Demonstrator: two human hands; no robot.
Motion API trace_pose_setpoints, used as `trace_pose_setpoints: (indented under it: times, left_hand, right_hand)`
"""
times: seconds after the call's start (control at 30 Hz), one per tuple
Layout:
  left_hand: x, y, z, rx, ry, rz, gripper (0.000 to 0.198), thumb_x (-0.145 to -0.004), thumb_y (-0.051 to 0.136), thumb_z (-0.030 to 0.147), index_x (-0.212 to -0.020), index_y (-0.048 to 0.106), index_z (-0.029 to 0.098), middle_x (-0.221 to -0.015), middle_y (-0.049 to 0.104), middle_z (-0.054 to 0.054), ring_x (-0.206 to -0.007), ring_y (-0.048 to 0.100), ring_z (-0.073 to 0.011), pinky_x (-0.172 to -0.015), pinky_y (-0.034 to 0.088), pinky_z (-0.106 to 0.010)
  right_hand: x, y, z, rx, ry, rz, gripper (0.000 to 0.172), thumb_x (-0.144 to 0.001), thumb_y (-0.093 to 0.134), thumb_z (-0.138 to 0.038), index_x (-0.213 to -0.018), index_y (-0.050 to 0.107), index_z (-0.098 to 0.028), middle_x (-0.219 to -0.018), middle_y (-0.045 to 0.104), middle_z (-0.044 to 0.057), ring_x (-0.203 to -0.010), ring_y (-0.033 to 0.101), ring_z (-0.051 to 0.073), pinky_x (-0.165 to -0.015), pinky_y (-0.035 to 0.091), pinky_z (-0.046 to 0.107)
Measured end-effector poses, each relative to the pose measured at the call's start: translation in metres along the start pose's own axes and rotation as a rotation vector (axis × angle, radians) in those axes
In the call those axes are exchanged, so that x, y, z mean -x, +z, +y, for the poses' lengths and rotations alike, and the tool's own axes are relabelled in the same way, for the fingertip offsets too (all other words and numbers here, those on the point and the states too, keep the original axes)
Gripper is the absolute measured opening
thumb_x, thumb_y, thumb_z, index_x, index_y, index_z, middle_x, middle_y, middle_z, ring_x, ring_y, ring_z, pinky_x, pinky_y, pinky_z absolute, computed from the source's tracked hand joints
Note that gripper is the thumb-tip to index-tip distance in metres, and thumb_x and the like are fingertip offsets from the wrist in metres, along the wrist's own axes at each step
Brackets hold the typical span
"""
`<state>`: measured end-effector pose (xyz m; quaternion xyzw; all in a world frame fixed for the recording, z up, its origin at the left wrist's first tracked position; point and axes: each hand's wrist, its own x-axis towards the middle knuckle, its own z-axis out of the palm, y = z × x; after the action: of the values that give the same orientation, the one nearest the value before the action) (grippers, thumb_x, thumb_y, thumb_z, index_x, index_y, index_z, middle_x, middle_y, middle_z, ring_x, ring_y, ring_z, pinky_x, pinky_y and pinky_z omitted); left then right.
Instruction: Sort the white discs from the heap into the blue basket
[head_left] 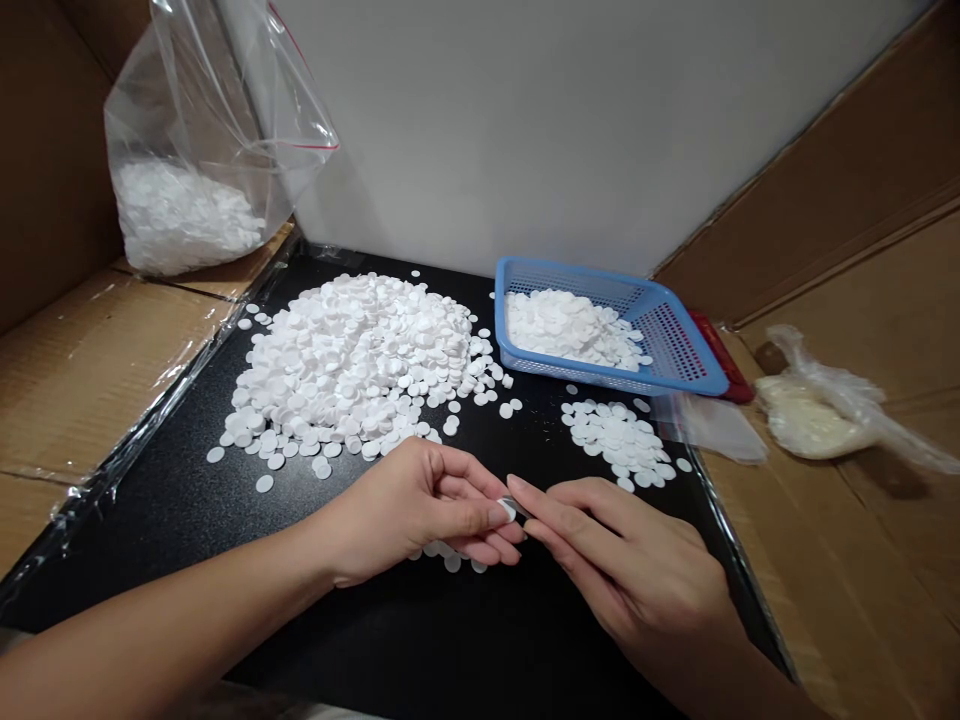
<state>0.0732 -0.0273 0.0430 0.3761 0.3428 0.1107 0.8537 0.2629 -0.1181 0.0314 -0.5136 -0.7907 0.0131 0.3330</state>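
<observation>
Over the black tabletop, my left hand (pixel 442 505) pinches a small white disc (pixel 508 510) between thumb and fingers. My right hand (pixel 630 560) grips a thin, grey metal blade (pixel 516 506), whose tip meets the disc; most of the blade is hidden by the fingers. Below my left hand lie several loose discs (pixel 452 563), partly covered by it. A large heap of white discs (pixel 352 360) spreads beyond my left hand. Past my right hand is a smaller flat group of discs (pixel 619 445).
A blue plastic basket (pixel 600 378) holding more discs stands at the back right, with a red item (pixel 721 355) behind it. A clear bag of discs (pixel 187 215) sits on cardboard at left. At right lie an empty zip bag (pixel 716 428) and a tied bag (pixel 817 415).
</observation>
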Motion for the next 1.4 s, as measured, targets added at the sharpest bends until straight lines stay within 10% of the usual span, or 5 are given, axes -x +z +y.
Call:
trace_pose_setpoints:
  times: [0.57,0.9,1.4]
  left_hand:
    - [0.002,-0.003,-0.001,-0.007,0.087,-0.072,0.016,-0.078,0.079,0.022,-0.084,0.071,0.009,-0.081,0.077,-0.007,-0.073,0.073,-0.0112,-0.07,0.058,-0.018]
    - [0.002,-0.002,-0.004,-0.191,0.252,-0.045,0.004,-0.084,0.07,0.015,-0.085,0.071,0.011,-0.076,0.074,-0.004,-0.067,0.066,-0.0073,-0.066,0.052,-0.015]
    - [0.001,0.004,-0.017,-0.455,0.303,0.052,0.009,-0.083,0.064,0.02,-0.084,0.07,0.013,-0.066,0.066,0.0,-0.058,0.056,-0.0083,-0.054,0.042,-0.018]
  right_hand:
    - [-0.003,-0.006,0.007,0.0,0.123,0.046,0.03,-0.095,0.054,-0.009,-0.12,0.067,-0.021,-0.078,0.064,0.0,-0.063,0.059,0.009,-0.058,0.047,0.02]
    - [-0.007,-0.007,-0.003,-0.157,0.191,0.058,0.022,-0.095,0.059,-0.037,-0.107,0.065,-0.02,-0.072,0.062,-0.001,-0.059,0.061,0.012,-0.052,0.05,0.02]
    - [-0.009,0.006,-0.011,-0.376,0.216,0.018,0.014,-0.085,0.062,-0.012,-0.074,0.06,-0.02,-0.066,0.059,-0.001,-0.057,0.057,0.01,-0.048,0.044,0.019]
